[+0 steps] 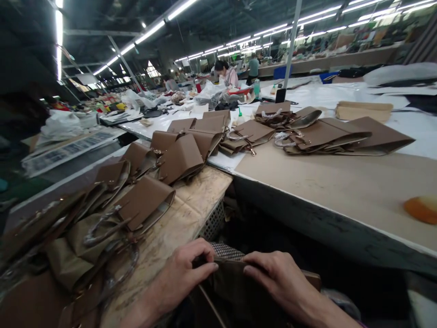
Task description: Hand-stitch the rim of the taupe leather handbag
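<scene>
A dark brown handbag (235, 287) hangs low in front of me, its upper edge between my two hands. My left hand (187, 269) pinches that edge at its left part, thumb against the near side. A short way along, my right hand (273, 273) pinches the same edge with thumb and fingers. Much of the bag's body lies in shadow or beyond the picture's lower border. Left of my hands, a brown handbag (145, 200) lies on the worn wooden table (184, 218), beside an olive lining (82, 246) and a plastic-wrapped handle (99, 228).
More brown bags (327, 134) lie on the right-hand table (307, 182), whose edge runs close past my right arm. An orange and cream pad (421, 209) rests there. Below the corner stands a plastic crate (213, 218). Farther back, a person in pink (230, 76) sits at a bench.
</scene>
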A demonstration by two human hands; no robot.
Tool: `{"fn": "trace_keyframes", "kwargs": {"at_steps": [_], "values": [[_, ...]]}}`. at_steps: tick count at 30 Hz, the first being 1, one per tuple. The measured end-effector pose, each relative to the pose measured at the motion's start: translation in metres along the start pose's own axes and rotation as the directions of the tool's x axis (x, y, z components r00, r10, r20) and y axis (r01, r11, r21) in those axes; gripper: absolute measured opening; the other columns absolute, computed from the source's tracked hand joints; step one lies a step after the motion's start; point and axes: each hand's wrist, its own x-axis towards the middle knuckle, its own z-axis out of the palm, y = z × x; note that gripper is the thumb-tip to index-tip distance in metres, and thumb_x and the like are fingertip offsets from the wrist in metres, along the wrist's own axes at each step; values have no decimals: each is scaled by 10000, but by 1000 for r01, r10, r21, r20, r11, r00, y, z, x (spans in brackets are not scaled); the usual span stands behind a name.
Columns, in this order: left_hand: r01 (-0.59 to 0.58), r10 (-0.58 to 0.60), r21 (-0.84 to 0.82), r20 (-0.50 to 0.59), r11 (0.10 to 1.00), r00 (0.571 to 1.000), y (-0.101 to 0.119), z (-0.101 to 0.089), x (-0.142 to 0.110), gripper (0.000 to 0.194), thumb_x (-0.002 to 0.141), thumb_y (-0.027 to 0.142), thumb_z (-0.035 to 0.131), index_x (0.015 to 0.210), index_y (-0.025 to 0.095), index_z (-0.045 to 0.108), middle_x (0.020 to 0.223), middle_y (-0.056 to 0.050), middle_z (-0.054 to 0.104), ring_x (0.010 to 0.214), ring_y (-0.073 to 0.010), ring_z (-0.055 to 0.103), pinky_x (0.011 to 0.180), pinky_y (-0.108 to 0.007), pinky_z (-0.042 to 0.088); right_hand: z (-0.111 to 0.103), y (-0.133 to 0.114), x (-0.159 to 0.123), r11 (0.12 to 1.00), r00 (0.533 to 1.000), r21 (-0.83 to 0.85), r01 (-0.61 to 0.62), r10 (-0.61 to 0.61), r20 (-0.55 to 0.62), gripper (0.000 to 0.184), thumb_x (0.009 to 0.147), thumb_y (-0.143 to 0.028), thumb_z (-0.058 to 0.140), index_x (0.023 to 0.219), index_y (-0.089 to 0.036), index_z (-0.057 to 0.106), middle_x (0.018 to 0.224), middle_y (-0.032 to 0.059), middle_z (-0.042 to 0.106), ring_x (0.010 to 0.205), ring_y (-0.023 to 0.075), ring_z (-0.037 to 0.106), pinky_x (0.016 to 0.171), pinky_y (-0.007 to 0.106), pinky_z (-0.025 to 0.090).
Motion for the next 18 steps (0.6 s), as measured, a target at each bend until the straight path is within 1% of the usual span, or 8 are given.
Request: {"fn": "trace_keyframes", "kwargs": {"at_steps": [5,9,11,13,15,18], "values": [[52,-50,24,-83,998,995,2,5,-8,100,819,168,594,725,199,589,812,23,647,794,-153,603,740,-244,426,1,-6,2,999,999,38,2,-4,40,228,942,-320,512,1002,-300,731,863,-20,758,771,163,699,663,216,443],[82,-79,23,-121,996,990,5,9,-15,106,833,185,578,733,199,610,767,21,646,755,-156,604,724,-248,435,0,-12,1,998,998,59,-14,10,61,231,934,-310,517,983,-283,741,861,-12,760,767,165,697,666,222,444],[92,-91,5,-134,996,987,4,11,-18,114,834,188,581,723,198,607,765,21,652,741,-153,608,714,-247,438,-4,-18,0,998,996,54,-39,35,78,224,926,-312,526,971,-275,743,872,-6,761,781,170,696,671,227,442],[91,-92,-18,-160,996,983,3,13,-21,129,823,185,594,695,196,589,776,20,663,738,-152,614,706,-247,439,-8,-24,0,998,990,17,-57,55,127,235,932,-313,512,952,-264,741,851,2,755,756,169,687,650,231,431],[87,-92,-38,-176,996,980,2,15,-25,142,815,178,601,677,194,574,781,20,667,738,-150,616,705,-248,437,-12,-31,2,999,975,-39,-22,30,221,249,945,-325,492,961,-251,729,816,15,741,722,170,670,622,237,413],[89,-99,-68,-169,994,981,4,17,-29,130,814,169,598,687,193,580,758,24,652,725,-146,603,695,-247,430,-13,-41,11,990,936,-78,113,-80,342,253,934,-393,531,1059,-231,679,858,36,720,747,184,648,603,242,382]]}}
